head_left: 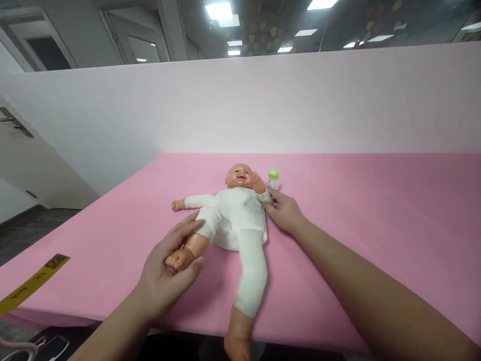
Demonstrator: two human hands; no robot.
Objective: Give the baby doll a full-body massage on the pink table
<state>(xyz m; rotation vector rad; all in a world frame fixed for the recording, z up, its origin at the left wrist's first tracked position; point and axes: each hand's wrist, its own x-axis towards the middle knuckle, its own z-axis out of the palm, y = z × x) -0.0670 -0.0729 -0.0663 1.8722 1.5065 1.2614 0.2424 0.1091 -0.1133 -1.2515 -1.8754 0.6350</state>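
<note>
A baby doll (242,208) in a white cloth body lies on its back on the pink-covered table (376,225), its head toward the wall. My left hand (163,271) is wrapped round the doll's bent leg, fingers over the white cloth and thumb beside the foot. The other leg stretches toward me, its foot past the table's front edge. With my right hand (283,210) I grip the doll's raised arm at the white sleeve. That arm's hand is up beside the doll's face. Just beyond my right fingers stands a small clear jar (273,180) with a green lid.
A white wall (263,105) rises behind the table, with glass above it. At left a yellow labelled strip (33,283) crosses the table's edge. A door (30,155) stands farther left, and a cable (18,346) shows at bottom left.
</note>
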